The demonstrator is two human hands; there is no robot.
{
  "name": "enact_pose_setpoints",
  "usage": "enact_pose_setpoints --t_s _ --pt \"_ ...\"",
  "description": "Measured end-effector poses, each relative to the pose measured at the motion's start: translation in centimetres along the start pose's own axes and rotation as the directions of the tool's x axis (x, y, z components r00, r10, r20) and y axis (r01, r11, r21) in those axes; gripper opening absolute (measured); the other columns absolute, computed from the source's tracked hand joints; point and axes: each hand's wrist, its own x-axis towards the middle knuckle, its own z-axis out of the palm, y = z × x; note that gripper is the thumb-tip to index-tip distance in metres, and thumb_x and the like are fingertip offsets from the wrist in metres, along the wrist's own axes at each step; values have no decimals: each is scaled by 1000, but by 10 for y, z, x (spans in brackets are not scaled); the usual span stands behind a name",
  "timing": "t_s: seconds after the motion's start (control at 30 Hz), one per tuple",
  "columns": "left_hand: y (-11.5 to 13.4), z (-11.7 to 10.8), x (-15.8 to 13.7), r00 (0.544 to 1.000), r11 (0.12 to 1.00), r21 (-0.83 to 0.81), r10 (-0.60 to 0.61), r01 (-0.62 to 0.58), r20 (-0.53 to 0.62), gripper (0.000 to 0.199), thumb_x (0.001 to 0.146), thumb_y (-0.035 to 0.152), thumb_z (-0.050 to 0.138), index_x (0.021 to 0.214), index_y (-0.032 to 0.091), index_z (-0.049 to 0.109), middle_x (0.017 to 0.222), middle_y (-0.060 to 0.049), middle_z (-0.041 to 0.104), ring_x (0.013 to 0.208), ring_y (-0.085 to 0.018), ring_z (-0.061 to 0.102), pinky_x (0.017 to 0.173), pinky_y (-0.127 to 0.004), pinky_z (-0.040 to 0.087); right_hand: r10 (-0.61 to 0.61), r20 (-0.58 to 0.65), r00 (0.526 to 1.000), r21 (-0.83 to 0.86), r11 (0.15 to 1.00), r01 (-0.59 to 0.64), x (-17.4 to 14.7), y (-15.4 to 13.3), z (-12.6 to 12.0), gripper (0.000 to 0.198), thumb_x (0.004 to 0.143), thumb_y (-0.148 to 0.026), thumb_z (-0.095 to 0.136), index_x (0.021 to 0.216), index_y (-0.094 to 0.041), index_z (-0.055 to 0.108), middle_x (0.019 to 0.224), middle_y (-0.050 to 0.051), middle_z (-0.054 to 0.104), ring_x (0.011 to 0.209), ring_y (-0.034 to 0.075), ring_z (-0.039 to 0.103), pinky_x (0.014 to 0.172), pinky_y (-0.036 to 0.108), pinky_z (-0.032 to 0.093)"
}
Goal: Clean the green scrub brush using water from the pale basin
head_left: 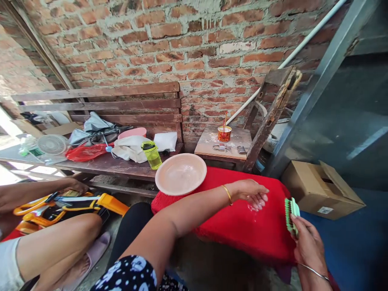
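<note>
loose, empty left hand (252, 194) seemingly wets the red cloth-covered bench (235, 226); right hand (309, 238), gripping a green plastic brush (292, 211), should turn bristles down.

Basin (181, 174) left of brush (293, 208)

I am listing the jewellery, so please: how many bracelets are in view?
2: a gold bracelet at the wrist of the wearer's left hand, and a silver bracelet at the wrist of the right hand. More may be hidden.
</note>
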Motion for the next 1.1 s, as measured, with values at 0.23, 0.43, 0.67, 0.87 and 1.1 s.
enact_pose_setpoints --t_s 0.23,0.43,0.67,0.87,1.1 --pt "-10 50 15 984 989 83 115 -127 137 43 90 54 65 71 15 62 59 -1 62 54 -13 63 58 -27 57 -50 22 999 34 998 49 3 -6 -8 55 48 -51 87 89 -19 70 77 0 69 63 13 59 49 21 42" --pt "-75 19 -13 1000 957 290 19 -19 2 40 97 41 56 67 15 59 55 1 58 48 -11 58 55 -26 57 13 76 997 33 999 -15 -13 -16 2 63 42 -50 88 94 -19 69 78 0 70 67 15 62 59 26 49" --pt "-104 -20 -42 936 796 590 300 -138 -185 34 97 33 51 66 20 56 62 -2 58 64 -19 65 70 -34 58 -105 249 963 -346 919 190 -15 0 8 71 52 -69 79 101 -18 71 81 4 72 74 22 64 65 33 47" --pt "-159 -54 -95 761 295 951 637 -93 -123 11 93 30 60 88 27 69 98 -11 67 100 -27 66 96 -39 51 -161 444 881 -607 669 428 -31 10 28 67 59 -79 65 94 -22 72 85 8 68 75 27 62 66 38 47" --pt "-233 -119 -154 660 10 982 739 191 -136 37 99 38 55 131 22 60 137 -15 55 129 -33 50 105 -52 42 -292 869 399 -292 348 891 -114 52 71 40 85 -60 53 101 -27 71 88 6 64 80 24 63 72 36 49"
